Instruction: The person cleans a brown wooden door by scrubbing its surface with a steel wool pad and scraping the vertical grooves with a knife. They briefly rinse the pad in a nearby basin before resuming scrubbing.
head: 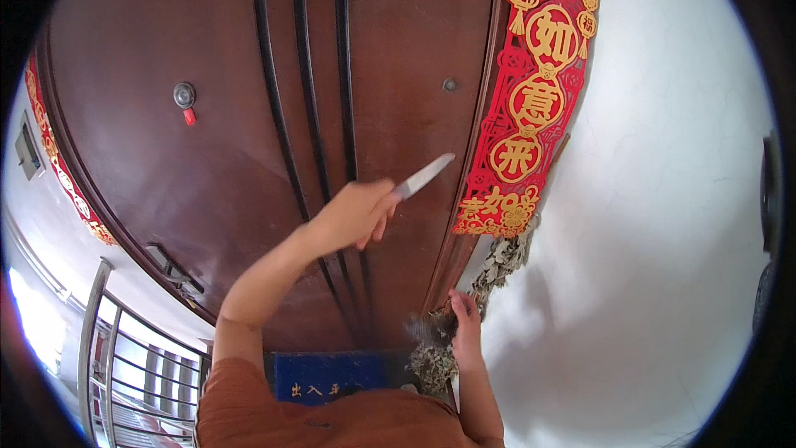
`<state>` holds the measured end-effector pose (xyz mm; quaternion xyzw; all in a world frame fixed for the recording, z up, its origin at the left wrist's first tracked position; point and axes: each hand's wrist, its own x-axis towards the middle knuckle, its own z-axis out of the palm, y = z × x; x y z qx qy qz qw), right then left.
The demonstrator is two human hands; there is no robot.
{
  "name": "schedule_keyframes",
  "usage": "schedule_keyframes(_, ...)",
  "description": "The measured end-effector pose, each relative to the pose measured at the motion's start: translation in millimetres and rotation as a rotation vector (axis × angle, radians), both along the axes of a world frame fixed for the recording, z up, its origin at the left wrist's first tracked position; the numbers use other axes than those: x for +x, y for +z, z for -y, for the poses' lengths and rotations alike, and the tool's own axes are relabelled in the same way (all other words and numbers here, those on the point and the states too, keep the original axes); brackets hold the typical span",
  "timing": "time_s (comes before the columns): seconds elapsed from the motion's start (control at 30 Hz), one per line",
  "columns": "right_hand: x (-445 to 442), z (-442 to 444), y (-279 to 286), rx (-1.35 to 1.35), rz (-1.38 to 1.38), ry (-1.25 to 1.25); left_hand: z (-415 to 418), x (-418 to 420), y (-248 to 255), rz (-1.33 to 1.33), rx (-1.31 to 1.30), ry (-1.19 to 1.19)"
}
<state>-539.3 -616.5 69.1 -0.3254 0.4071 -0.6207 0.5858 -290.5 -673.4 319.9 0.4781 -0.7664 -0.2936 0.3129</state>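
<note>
My left hand (348,214) grips a knife (429,175) by its handle. The blade points up and to the right, in front of the brown door and apart from the plants. Lower right, my right hand (466,326) holds a bundle of dried leafy plants (502,261) that hangs along the wall beside the door frame. A loose, crumpled lower clump (432,366) shows just left of my right wrist. A dark patch between that clump and my fingers is blurred, so I cannot tell what it is.
A brown door (410,106) with dark vertical strips fills the middle. A red and gold paper banner (528,99) bearing writing hangs above the plants. White wall (640,199) stands right. A door handle (174,269) and a metal railing (112,348) lie left, a blue doormat (329,370) below.
</note>
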Motion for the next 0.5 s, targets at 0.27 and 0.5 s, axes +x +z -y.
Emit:
schedule_keyframes(0.27, 45, -8, 56, -0.417, -0.045, -0.321, -72, 26, -132, -0.297, 0.341, 0.161)
schedule_keyframes(0.5, 98, -8, 10, -1.083, -1.098, 0.257, -113, 39, -225, -0.542, 0.611, 0.336)
